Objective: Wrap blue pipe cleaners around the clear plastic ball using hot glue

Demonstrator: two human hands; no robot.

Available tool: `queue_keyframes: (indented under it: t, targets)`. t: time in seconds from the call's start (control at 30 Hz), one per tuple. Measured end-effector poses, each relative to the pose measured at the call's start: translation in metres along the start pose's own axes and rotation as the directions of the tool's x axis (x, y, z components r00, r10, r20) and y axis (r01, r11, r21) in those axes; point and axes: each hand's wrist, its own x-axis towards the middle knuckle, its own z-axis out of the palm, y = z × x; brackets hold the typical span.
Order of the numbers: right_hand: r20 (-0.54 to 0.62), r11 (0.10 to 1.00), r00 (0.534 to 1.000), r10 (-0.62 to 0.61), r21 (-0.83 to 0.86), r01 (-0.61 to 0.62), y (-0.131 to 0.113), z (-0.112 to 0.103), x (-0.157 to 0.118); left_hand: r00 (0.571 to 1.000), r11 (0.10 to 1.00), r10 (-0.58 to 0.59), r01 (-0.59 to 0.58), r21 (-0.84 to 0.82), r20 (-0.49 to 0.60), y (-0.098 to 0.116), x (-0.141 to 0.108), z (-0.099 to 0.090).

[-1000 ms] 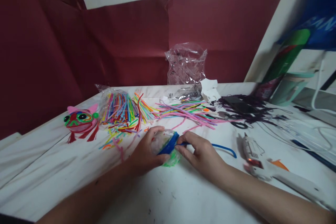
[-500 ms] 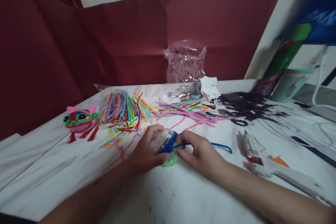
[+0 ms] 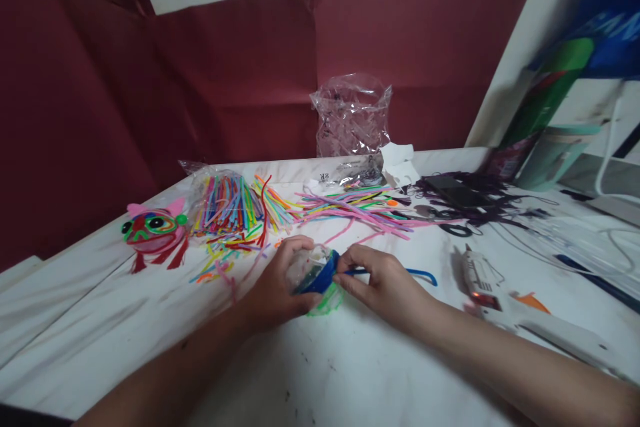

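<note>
Left hand (image 3: 277, 287) aptly cups the probably light, fragile ball (image 3: 303, 269) at 9 o'clock; right hand (image 3: 387, 281) pinches bendy pipe cleaner (image 3: 423, 273) at 3.

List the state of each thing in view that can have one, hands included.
Left hand, closed around rounded piece
Right hand, pinching blue strip
Rounded piece, partly wrapped in blue
Blue strip, free end bent
Glue gun, lying down, red glow showing
Pink-eared figure, upright
Clear bag, crumpled, standing upright
Phone, lying flat, screen dark

figure (image 3: 156, 235) left, glue gun (image 3: 481, 275) right (bag (image 3: 353, 113) behind)
</note>
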Motion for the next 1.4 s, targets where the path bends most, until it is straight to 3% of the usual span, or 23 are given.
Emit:
queue_keyframes:
  t: [0.23, 0.4, 0.7, 0.87, 1.03, 1.23, 1.4]
  targets:
    - [0.016, 1.0, 1.0, 0.021, 0.007, -0.021, 0.0, 0.004, -0.001, 0.998, 0.998, -0.057, 0.056, 0.008, 0.035, 0.002, -0.001, 0.0]
    - [-0.002, 0.999, 1.0, -0.031, -0.024, 0.031, -0.006, 0.007, -0.005, 0.992, 0.992, -0.127, 0.127, 0.005, 0.016, 0.008, -0.001, 0.001]
    - [0.061, 0.997, 0.997, -0.036, -0.065, 0.04, 0.005, 0.0, 0.0, 0.99, 0.99, -0.133, 0.136, -0.046, 0.053, 0.007, 0.0, -0.004]
    - [0.018, 0.997, 0.999, -0.045, -0.064, 0.046, 0.003, 0.001, 0.0, 0.992, 0.993, -0.112, 0.114, -0.037, 0.058, 0.005, -0.001, -0.005]
    - [0.054, 0.999, 0.998, 0.021, -0.032, -0.019, 0.001, 0.001, 0.0, 0.992, 0.994, -0.107, 0.109, -0.027, 0.064, 0.006, -0.002, -0.006]
    - [0.061, 0.997, 0.995, 0.074, -0.023, -0.072, -0.002, 0.002, -0.001, 0.981, 0.982, -0.174, 0.18, -0.062, 0.085, 0.012, 0.0, -0.005]
    - [0.063, 0.997, 0.996, 0.055, -0.05, -0.052, -0.008, 0.005, -0.004, 0.985, 0.985, -0.169, 0.169, -0.036, 0.024, 0.011, 0.0, -0.003]
